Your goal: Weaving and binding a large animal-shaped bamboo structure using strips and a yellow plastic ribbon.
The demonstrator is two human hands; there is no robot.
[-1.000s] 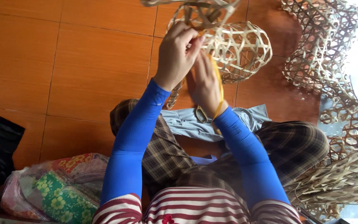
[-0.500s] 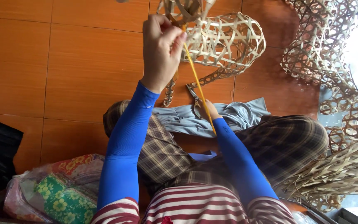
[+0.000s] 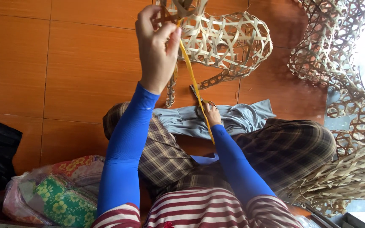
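At the top centre of the frame the left hand point(image 3: 157, 50) is raised, its fingers pinched together on the upper end of a yellow strip point(image 3: 195, 86) and on the edge of a small woven piece point(image 3: 180, 7) that is cut off by the top border. The strip runs slanting down to the middle of the frame, where the right hand point(image 3: 211, 114) rests on a grey cloth point(image 3: 233, 120) spread over the lap, its fingers closed on a pair of scissors point(image 3: 199, 101); whether the blades are apart cannot be told. Behind the raised hand an open-weave basket point(image 3: 229, 40) lies on the orange tiled floor point(image 3: 64, 71), more baskets point(image 3: 339, 46) stand at the right edge, and a flowered bundle point(image 3: 60, 194) sits at lower left. The likely trouble is the strip slipping out of the pinch, since only the fingertips hold it and its lower end hangs free; the scissor tips also lie close to the cloth and could snag it. A second ago both hands were together up at the woven piece; half a second ago the right hand had already dropped toward the lap, and now it is settled there on the scissors while the left hand keeps its hold above.
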